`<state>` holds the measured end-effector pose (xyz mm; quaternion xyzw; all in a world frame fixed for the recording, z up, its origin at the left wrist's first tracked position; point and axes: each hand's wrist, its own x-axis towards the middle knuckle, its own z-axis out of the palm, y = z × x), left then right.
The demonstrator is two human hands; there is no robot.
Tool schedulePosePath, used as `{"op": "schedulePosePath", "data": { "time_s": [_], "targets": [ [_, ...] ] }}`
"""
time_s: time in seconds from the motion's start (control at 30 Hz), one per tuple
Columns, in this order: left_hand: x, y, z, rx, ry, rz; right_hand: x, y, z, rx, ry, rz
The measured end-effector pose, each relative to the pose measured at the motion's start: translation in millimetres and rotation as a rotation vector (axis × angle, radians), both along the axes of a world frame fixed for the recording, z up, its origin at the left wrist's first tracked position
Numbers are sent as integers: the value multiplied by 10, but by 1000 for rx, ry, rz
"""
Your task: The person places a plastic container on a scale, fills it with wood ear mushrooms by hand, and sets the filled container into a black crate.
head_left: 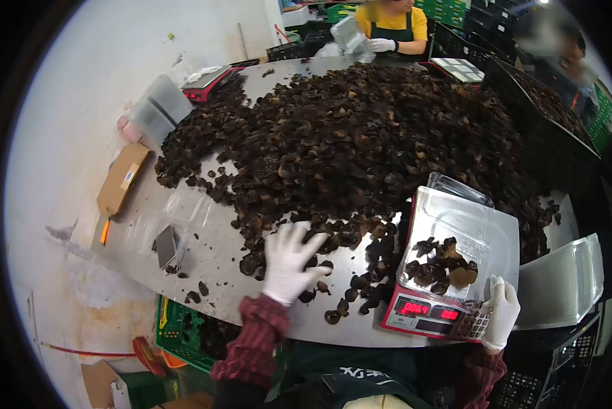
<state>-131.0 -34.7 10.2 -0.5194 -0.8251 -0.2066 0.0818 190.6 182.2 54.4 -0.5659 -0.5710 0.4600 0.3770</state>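
My left hand [289,264], in a white glove, is open with fingers spread over the near edge of a large heap of dark wood ear mushrooms [347,143]. Nothing is visible in its grasp. My right hand [501,315], also gloved, is at the right front corner of a red digital scale [500,235], beside the keypad. Its fingers are extended and slightly bent, close to a clear plastic box [421,253]. The box lies on the scale's plate with some wood ear mushrooms [445,262] inside. A red display [428,311] is lit, starting 0.06.
Stacked clear boxes [561,283] stand right of the scale. A brown cardboard piece [123,178] and a small grey device [167,247] lie left. A green crate [186,330] sits below the front edge. Across the table, a co-worker [394,34] holds a clear box [349,34].
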Motion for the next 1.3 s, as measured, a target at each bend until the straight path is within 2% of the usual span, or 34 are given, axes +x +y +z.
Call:
{"op": "schedulePosePath", "data": {
  "time_s": [0.03,0.1,0.13,0.23,0.33,0.43,0.5,0.6,0.63,0.67,0.7,0.73,0.77,0.83,0.9,0.97,1.03,1.1,1.2,1.27,1.3],
  "targets": [
    [-84,-192,-156,-74,28,127,-2,-7,-1,2,-6,-17],
    [-144,-496,-452,-155,-139,129,-28,-22,-7,-3,36,-41],
    [-76,-545,-450,-234,-95,75,-34,-31,-17,7,16,-42],
    [39,-574,-696,-48,38,-22,-89,-55,-8,25,33,-49],
    [0,-466,-769,87,74,73,-114,-92,19,-19,31,-44],
    [-102,-353,-785,181,-75,73,-124,-112,19,-11,5,-12],
    [-126,-258,-721,276,-228,120,-61,-64,-137,82,-53,46],
    [-49,73,-365,396,-316,57,-104,-54,-112,78,-102,117],
    [61,234,-141,419,-369,15,-113,-50,-116,77,-137,166],
    [284,551,247,452,-399,-140,-131,-35,-133,17,-54,190],
    [372,732,375,495,-216,-270,-148,-30,-106,17,-49,202],
    [509,875,523,446,-246,-348,-162,-29,-63,-44,-28,188],
    [611,1046,677,421,-143,-485,-187,-17,-46,-107,-7,179],
    [843,1364,718,286,-72,-692,-220,-10,-18,-63,-20,180],
    [1121,1616,539,27,-11,-747,-228,24,-12,-73,-29,208],
    [1258,1670,488,-43,23,-723,-239,48,10,-71,-22,189],
    [1247,1652,525,25,-14,-707,-215,84,35,-67,-52,189],
    [1214,1555,602,232,-102,-778,-232,72,28,-58,-22,175],
    [922,1421,804,345,-216,-722,-129,162,-174,32,-12,114],
    [586,1336,612,326,-281,-531,-68,133,-113,90,10,51],
    [446,1228,463,257,-100,-376,-64,91,-10,37,24,24]
  ]
}}
